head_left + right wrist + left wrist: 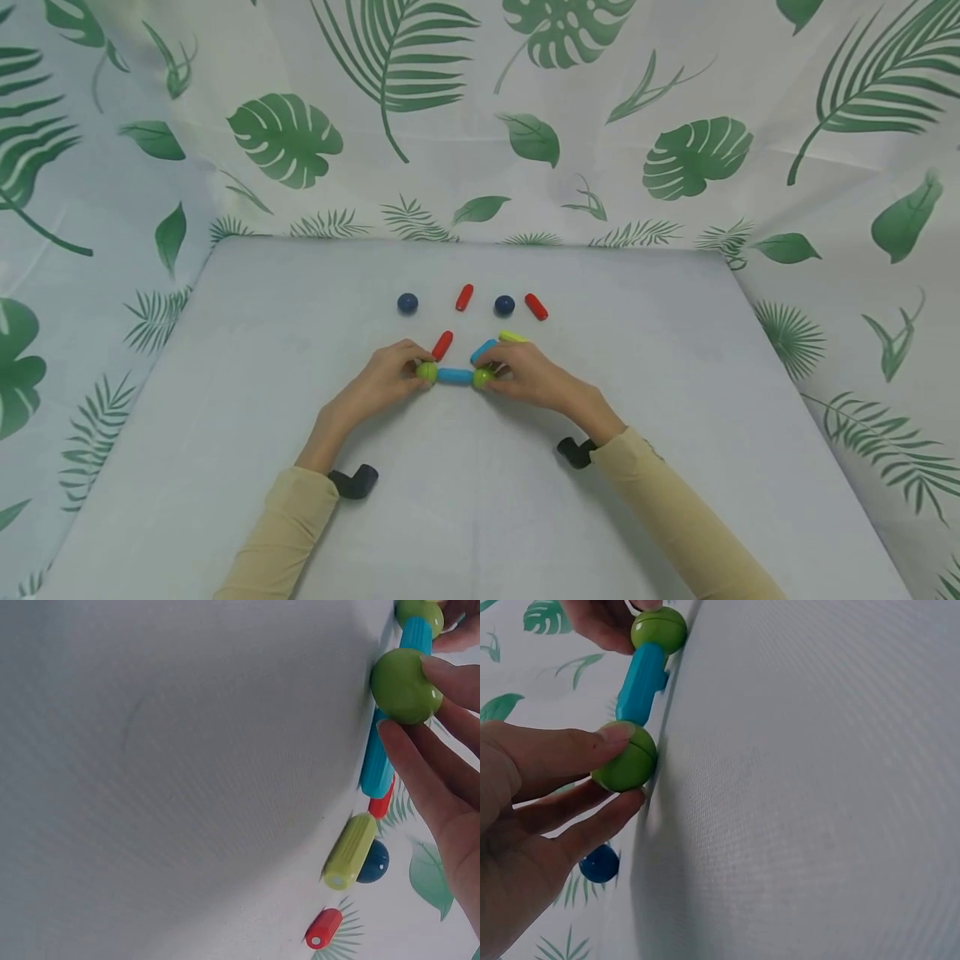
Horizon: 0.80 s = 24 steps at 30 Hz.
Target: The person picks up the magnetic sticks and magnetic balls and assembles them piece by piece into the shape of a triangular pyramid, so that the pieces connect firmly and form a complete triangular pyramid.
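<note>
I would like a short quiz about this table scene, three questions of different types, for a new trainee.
1. True or false: the left hand pinches a green ball.
2. Multiple choice: what joins the two green balls? A) a red rod B) a blue rod C) a yellow rod
3. Fill in: the number of dark blue balls lying free on the table is ____.

Key
1. True.
2. B: the blue rod lies between the left ball and the right green ball, which the right hand holds.
3. Two: one dark blue ball at the left, another further right.
</note>
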Motion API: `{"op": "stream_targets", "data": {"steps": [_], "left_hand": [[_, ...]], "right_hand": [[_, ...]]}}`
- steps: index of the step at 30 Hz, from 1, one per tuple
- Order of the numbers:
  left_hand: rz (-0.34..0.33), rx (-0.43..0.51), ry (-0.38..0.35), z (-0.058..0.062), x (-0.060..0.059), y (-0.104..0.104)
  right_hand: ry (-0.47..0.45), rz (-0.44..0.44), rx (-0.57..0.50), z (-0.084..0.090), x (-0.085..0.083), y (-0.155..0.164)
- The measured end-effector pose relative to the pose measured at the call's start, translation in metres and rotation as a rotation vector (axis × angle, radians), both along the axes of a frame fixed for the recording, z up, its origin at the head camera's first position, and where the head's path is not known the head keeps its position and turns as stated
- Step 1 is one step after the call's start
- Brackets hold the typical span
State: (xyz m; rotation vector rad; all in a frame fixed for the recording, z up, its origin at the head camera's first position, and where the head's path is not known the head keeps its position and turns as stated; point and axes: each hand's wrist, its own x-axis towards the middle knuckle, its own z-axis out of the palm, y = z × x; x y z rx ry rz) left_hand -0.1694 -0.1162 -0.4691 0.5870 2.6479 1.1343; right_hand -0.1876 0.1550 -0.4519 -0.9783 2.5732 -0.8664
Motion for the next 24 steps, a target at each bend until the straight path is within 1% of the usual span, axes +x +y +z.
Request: {"op": "stream_targets", "data": {"steps": [9,14,17,20,22,24], "left_hand": [[0.009,-0.01,0.023,0.003,-0.009,0.0],[0.034,-0.006,0.018,0.004,-0.013,0.001],[0.047,-0.003,0.01,0.001,-0.011,0.002],[0.051,-0.012,0.004,-0.005,-0.007,0.002],[0.058,-0.012,-0.001,-0.008,-0.004,0.002],[0.068,-0.006,0.009,-0.009,-0.001,0.002]], "right_hand": [[0.015,0.022,-0.006,0.006,0.001,0.0],[0.004,0.061,-0.015,0.01,0.004,-0.003],[-0.019,0.087,-0.009,0.009,0.01,-0.006],[-0.063,0.115,-0.007,0.005,0.021,-0.009],[-0.09,0.13,-0.022,0.003,0.028,-0.011],[-0.099,0.143,-0.044,0.002,0.033,-0.013]]}}
